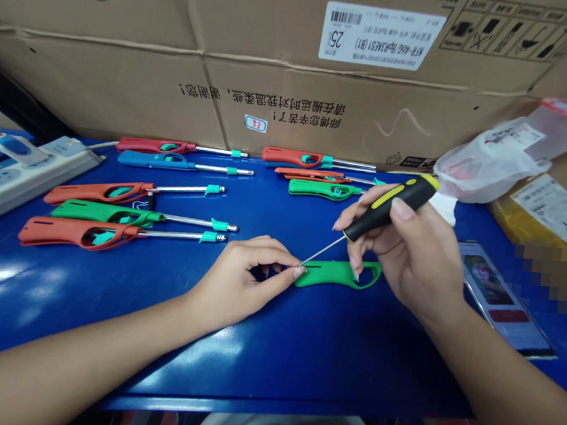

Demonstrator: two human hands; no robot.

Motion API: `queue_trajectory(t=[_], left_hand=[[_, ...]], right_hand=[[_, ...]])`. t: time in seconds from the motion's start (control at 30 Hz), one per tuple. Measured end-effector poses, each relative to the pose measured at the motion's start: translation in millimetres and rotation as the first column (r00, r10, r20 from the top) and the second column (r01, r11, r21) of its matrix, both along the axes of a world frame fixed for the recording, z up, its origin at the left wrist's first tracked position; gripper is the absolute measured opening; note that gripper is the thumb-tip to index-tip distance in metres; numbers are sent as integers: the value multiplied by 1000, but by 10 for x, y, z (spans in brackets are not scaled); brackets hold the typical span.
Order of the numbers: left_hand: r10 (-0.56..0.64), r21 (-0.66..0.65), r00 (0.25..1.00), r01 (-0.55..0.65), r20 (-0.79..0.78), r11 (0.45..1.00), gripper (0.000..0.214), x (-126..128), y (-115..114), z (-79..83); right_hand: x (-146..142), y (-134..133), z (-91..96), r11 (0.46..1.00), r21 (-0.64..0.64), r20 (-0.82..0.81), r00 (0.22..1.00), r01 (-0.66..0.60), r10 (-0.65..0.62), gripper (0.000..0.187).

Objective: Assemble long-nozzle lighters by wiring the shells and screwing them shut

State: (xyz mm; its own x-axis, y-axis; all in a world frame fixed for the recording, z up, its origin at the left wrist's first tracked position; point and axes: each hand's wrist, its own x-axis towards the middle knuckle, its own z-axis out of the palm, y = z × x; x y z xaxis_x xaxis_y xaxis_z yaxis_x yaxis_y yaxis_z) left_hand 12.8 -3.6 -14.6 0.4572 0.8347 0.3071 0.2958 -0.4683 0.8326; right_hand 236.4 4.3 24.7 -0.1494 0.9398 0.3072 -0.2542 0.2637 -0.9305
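My right hand (408, 248) is wrapped round a black and yellow screwdriver (384, 210). The thin shaft slants down to the left, with its tip between the thumb and forefinger of my left hand (254, 272). That left hand is closed in a pinch at the left end of a green lighter casing (327, 275); whatever small thing it pinches is hidden. The casing lies on the blue table (262, 361) with its trigger loop to the right. Lower fingers of my right hand hang over the casing near that loop. No metal tube shows on this casing.
Several long-necked lighters (80, 234) lie at the left and along the back. A cardboard box (151, 78) stands behind. A power strip (32, 166) is at far left; a phone (507, 302), plastic bag (488, 163) and taped parcel (518, 218) are at right.
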Motion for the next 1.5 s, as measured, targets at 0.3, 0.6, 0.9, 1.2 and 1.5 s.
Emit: queue_trajectory(t=[0.3, 0.6, 0.9, 1.2, 1.5], left_hand=[[-8, 102, 1000, 10, -22, 995, 29, -18, 17, 38], [173, -18, 984, -174, -41, 985, 15, -35, 73, 23], [107, 104, 985, -94, -132, 990, 28, -50, 91, 34], [-65, 160, 943, 123, -325, 980, 41, -47, 33, -7], [-106, 171, 932, 174, -346, 970, 39, -50, 41, -72]], right_hand=[[-23, -83, 14, 982, 169, 109, 989, 81, -100, 16], [-12, -129, -65, 968, 249, 223, 972, 19, -77, 17], [-8, -152, -95, 966, 260, 262, 962, 4, -74, 18], [-24, -150, -110, 972, 236, 286, 956, 0, -69, 18], [-41, -158, -106, 966, 257, 300, 952, -11, -69, 16]])
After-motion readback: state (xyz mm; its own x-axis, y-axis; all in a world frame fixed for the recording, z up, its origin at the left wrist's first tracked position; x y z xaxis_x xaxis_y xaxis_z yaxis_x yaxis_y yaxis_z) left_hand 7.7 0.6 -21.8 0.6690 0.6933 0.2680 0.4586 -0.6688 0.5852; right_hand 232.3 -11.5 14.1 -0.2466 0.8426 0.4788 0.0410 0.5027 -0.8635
